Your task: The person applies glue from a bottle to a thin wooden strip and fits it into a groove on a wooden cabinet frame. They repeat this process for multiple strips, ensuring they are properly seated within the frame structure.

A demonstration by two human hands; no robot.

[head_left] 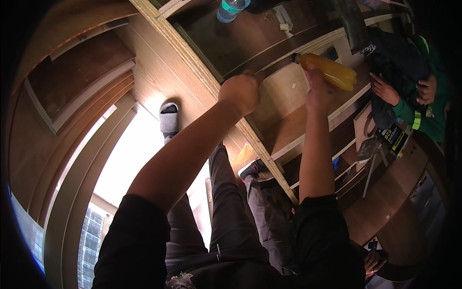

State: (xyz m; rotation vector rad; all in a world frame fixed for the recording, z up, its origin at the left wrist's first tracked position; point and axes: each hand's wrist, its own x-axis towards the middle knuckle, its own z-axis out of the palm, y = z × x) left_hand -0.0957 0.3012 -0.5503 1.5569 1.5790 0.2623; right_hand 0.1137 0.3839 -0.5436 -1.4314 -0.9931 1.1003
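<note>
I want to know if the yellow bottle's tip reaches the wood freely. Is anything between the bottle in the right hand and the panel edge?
Nothing visible does. The right hand holds the yellow bottle with its dark tip at the panel edge; the left hand rests on that edge, off to the side.

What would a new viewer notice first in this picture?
First, the orange bottle gripped in the right hand, upper right. Next, the left hand closed in a fist at the edge of a dark panel at centre top. At far right, another person's hands rest on dark cloth.
</note>
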